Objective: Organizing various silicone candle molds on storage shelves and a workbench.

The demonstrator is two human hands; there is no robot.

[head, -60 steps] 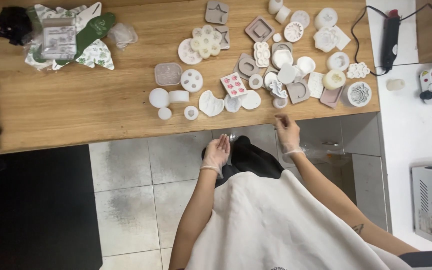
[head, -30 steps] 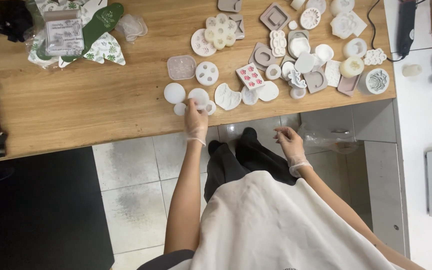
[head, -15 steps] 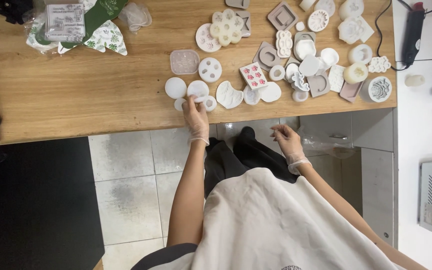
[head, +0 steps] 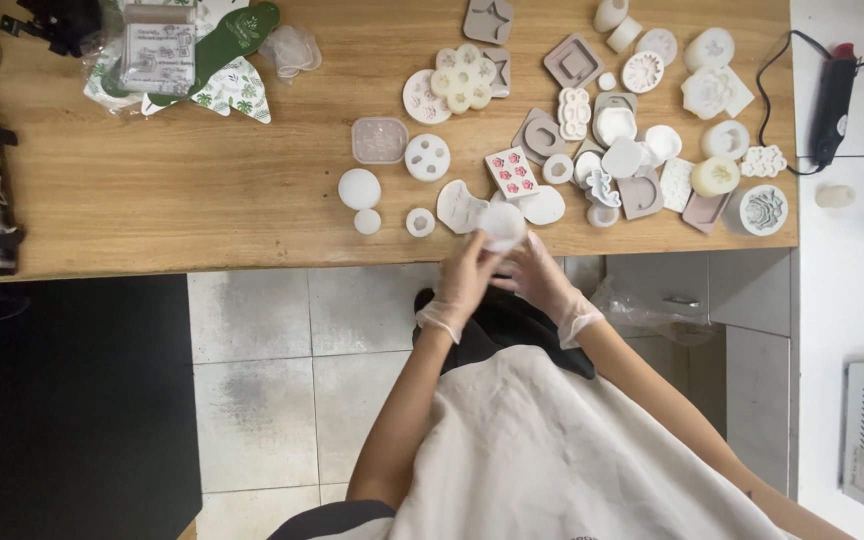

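A long wooden table (head: 202,200) carries a spread of pale silicone moulds (head: 592,130) across its right half. At its near edge, just in front of that spread, the gloved left hand (head: 464,285) and right hand (head: 542,280) meet, fingers of both curled round a small round white mould (head: 502,224).
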